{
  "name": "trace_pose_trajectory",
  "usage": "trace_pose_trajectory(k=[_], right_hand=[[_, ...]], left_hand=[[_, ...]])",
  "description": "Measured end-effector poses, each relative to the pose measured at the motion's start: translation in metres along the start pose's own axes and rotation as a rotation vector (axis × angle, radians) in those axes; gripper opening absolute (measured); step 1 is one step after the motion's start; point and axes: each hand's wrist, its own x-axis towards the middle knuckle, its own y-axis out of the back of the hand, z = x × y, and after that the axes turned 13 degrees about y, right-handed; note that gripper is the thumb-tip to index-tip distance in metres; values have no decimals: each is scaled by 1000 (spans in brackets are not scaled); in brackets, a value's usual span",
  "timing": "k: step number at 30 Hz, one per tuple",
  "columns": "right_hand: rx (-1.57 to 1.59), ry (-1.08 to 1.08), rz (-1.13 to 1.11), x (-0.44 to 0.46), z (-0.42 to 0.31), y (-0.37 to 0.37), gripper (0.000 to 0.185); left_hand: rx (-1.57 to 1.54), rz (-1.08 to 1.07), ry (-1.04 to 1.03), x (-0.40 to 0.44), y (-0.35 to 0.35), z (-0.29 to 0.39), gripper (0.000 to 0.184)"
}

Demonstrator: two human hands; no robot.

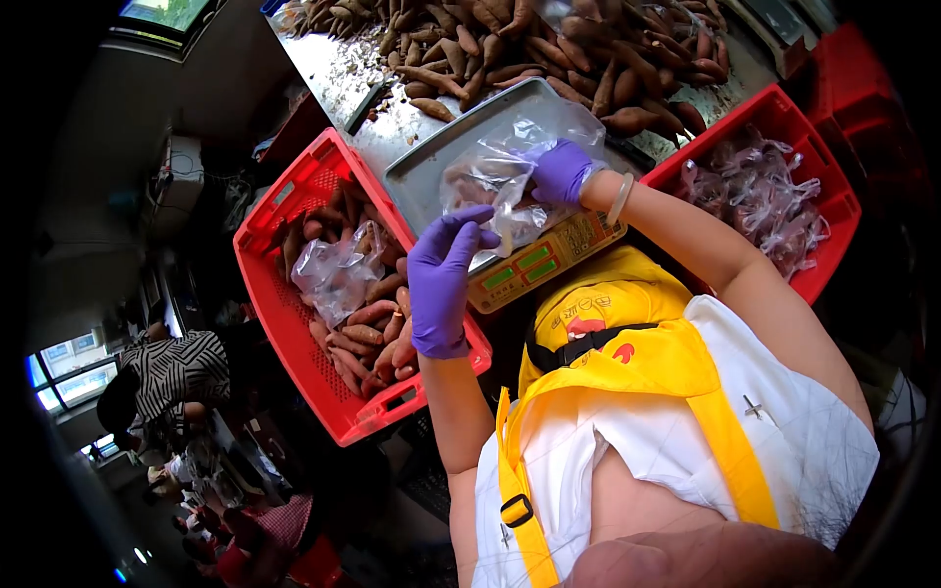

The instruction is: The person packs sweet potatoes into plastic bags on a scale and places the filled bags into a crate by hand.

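Note:
A clear plastic bag [485,174] with sweet potatoes inside lies on the grey pan [417,181] of a weighing scale. My right hand [564,173], in a purple glove, has its fingers closed on the bag's right side. On the left, my left hand [441,279], also gloved in purple, is beside the bag's near edge. Its fingertips point toward the plastic with a gap between them; whether they touch it is hard to see. Below the pan, the scale's yellow front panel [537,263] shows green displays.
Left of the scale stands a red crate [263,294] holding loose sweet potatoes and a clear bag [338,277]. Another red crate [838,211], at right, holds several filled, knotted bags [760,201]. Behind, sweet potatoes [549,49] are heaped on a metal table [328,64]. Other people are at far left.

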Motion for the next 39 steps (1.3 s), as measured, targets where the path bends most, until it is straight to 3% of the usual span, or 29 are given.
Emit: trace_pose_trajectory(k=[1,2,4,5,6,8,10,11,12,13,14,16,17,19,20,22,23,24,27,29,32,36,39], right_hand=[[4,35,23,5,-1,13,38],[111,-63,14,15,3,12,36],[157,78,440,30,20,-3,31],[-39,123,568,35,15,2,21],[-42,126,567,32,10,6,21],[-28,137,202,26,-5,10,18],[297,172,193,12,-6,-1,20],[407,239,351,8,2,-28,21],[312,134,189,9,-23,-2,23],[205,136,206,-1,17,-47,25],[219,112,336,1,14,-46,24],[108,197,549,14,2,-31,19],[117,185,384,16,6,-26,19],[89,184,187,18,15,-22,24],[83,184,190,21,13,-18,24],[119,51,59,25,6,-10,31],[192,77,125,25,7,-15,34],[116,25,-4,28,20,-27,34],[241,152,7,25,23,-24,36],[345,199,190,24,25,-23,30],[590,70,331,16,7,5,23],[991,-292,313,7,7,18,23],[1228,-458,285,-5,4,33,28]], left_hand=[[-38,24,-18,-3,-2,4,31],[-77,47,-35,-4,-7,6,38],[235,377,-333,2,-26,-1,65],[464,450,-416,1,-35,1,91],[461,452,-418,6,-41,0,91],[827,535,-544,24,-48,-1,103],[941,732,-630,56,-52,-22,108],[944,703,-462,66,-51,-28,102],[957,754,-496,83,-47,-36,94],[937,835,-506,91,-47,-35,85],[1082,817,-328,97,-43,-34,82],[1155,861,-343,109,-36,-43,64],[1156,898,-325,103,-28,-41,64],[782,591,-403,99,-28,-38,34],[780,590,-410,98,-30,-38,34],[-330,56,-212,92,-32,-43,15],[-483,-111,-143,63,-21,-14,17],[-483,-113,-144,49,-15,-7,17],[-510,-115,-93,23,0,1,19],[-511,-66,-87,12,10,-2,20],[-446,59,-92,-5,17,2,23],[-411,170,-40,-2,19,-8,27],[-489,101,-75,-3,23,-12,31]])
